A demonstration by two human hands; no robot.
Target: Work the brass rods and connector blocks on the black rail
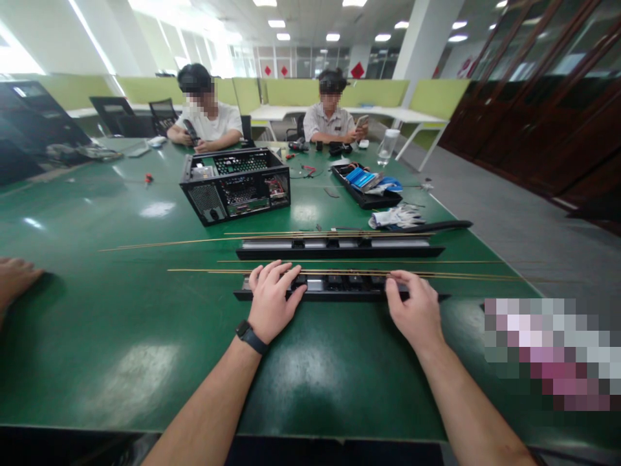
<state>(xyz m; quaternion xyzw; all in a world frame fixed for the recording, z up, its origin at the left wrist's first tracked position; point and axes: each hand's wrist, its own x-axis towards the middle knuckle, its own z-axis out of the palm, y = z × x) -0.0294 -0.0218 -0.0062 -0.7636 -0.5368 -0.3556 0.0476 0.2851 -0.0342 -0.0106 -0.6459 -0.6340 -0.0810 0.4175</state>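
Note:
A long black channel [339, 296] with a silvery inside and several dark blocks lies across the green table in front of me. Thin golden rods [194, 270] run lengthwise over it and stick out past both ends. My left hand [272, 291] rests on the channel's left part, fingers spread across the rods. At the right end, my right hand [414, 307] has its thumb and fingers bent together at the rods, seemingly pinching them; the fingertips partly hide the hold. Just behind lies a second black channel [339, 252], with more golden rods [160, 244] over its back edge.
An open black computer case [198, 200] stands farther back on the green table [121, 310]. To its right are a black tray [373, 197], work gloves [400, 217] and a clear bottle [388, 147]. Two people sit opposite; another person's hand [17, 275] is at left.

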